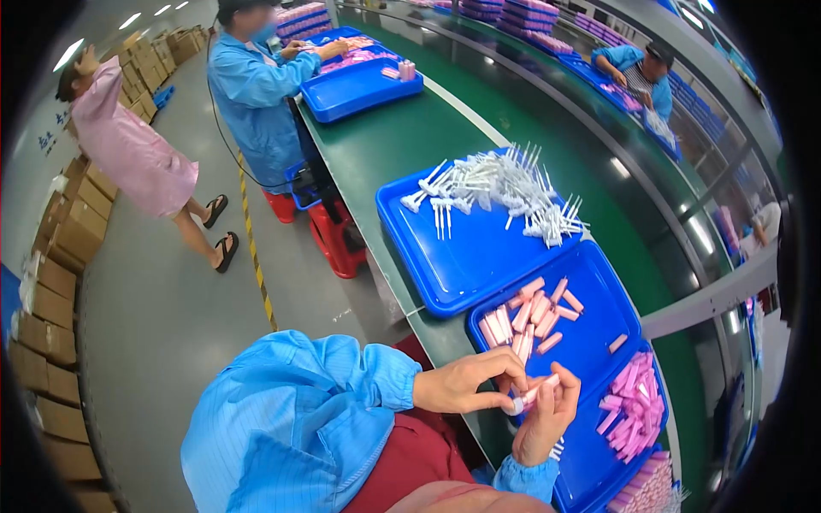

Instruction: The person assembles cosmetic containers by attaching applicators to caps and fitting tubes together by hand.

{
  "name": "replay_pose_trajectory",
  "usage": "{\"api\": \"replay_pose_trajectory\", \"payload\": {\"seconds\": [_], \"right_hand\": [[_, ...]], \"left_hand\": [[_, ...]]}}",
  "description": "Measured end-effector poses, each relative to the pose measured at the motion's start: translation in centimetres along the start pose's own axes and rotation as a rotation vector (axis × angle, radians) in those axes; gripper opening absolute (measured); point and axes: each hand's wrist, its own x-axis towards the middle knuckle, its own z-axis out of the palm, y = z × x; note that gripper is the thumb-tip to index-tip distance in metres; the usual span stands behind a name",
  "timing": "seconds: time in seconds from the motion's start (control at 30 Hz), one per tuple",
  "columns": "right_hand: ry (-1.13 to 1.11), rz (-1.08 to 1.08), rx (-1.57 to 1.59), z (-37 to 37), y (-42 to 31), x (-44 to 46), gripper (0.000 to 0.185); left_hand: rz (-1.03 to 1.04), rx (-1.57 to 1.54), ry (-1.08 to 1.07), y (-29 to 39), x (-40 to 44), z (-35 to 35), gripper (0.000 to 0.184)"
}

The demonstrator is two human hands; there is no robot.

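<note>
My left hand (470,382) is closed, fingertips pinching the white end piece (515,406) of a small pale pink tube (540,391). Gripping the tube itself is my right hand (547,421), its thumb and fingers around it. Both hands are above the near part of a blue tray (611,295). In that tray lies a loose group of pale pink tubes (539,316), some upright and some on their sides. Whether the white piece is fully seated on the tube cannot be made out.
Another blue tray (428,278) carries a heap of white stemmed parts (505,188). Brighter pink pieces (634,406) are piled at right. Co-workers sit along the green table (363,154) and across the line. A person in pink (128,145) stands in the aisle near cardboard boxes (81,222).
</note>
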Motion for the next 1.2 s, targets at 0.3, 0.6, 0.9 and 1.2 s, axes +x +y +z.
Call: {"api": "replay_pose_trajectory", "payload": {"seconds": [0.3,0.6,0.9,1.2], "right_hand": [[-0.186,0.0,0.149,1.7,-1.9,-0.3,0.041],[-0.395,-0.445,-0.663,-1.6,-3.2,-0.5,0.063],[-0.526,-0.613,-1.107,-1.5,-2.0,-0.4,0.099],[-0.493,-0.706,-0.999,-1.8,-0.8,-0.7,0.094]], "left_hand": [[-0.731,-1.321,-0.383,-1.9,-0.2,0.1,0.06],[-0.733,-0.946,-0.263,-1.0,0.6,0.6,0.037],[-0.643,-0.968,-0.248,-2.1,-0.4,1.8,0.04],[-0.69,-1.025,-0.243,-1.9,-1.2,2.2,0.035]]}}
